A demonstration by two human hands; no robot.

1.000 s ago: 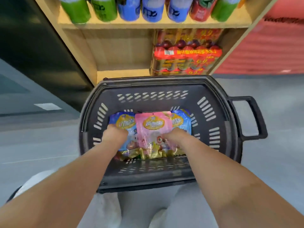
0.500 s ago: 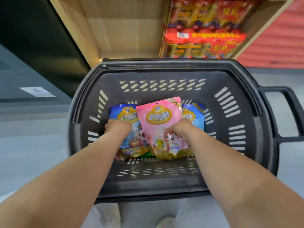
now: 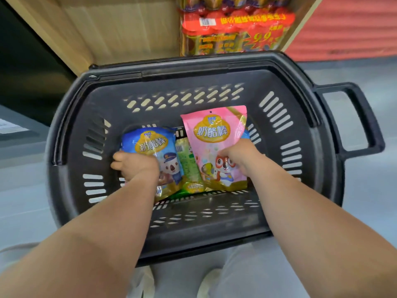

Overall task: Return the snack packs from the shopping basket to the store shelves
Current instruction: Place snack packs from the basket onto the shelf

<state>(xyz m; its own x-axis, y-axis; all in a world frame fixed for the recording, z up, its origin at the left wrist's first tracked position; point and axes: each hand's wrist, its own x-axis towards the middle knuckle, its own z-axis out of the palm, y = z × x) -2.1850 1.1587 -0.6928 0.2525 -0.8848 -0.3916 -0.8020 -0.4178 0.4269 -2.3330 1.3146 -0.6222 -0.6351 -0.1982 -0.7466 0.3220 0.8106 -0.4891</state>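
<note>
A black shopping basket [image 3: 300,117] stands on the floor in front of me. Inside it, my left hand [image 3: 135,166] grips a blue snack pack [image 3: 154,143] by its left side. My right hand [image 3: 240,157] grips a pink snack pack [image 3: 214,134] at its right edge and holds it tilted up off the basket floor. Between the two packs lies a green pack [image 3: 190,162], back side up. Another blue pack shows only as a sliver behind the pink one.
A wooden shelf unit [image 3: 120,29] rises just beyond the basket; its lower bay is bare on the left, and red and yellow bundled packs [image 3: 234,29] fill the right. The basket's side handle [image 3: 363,117] sticks out to the right. Grey floor lies around.
Both hands have pulled their packs apart: the blue one to the left, the pink one up and to the right, uncovering the green pack between them. The view has moved closer to the basket.
</note>
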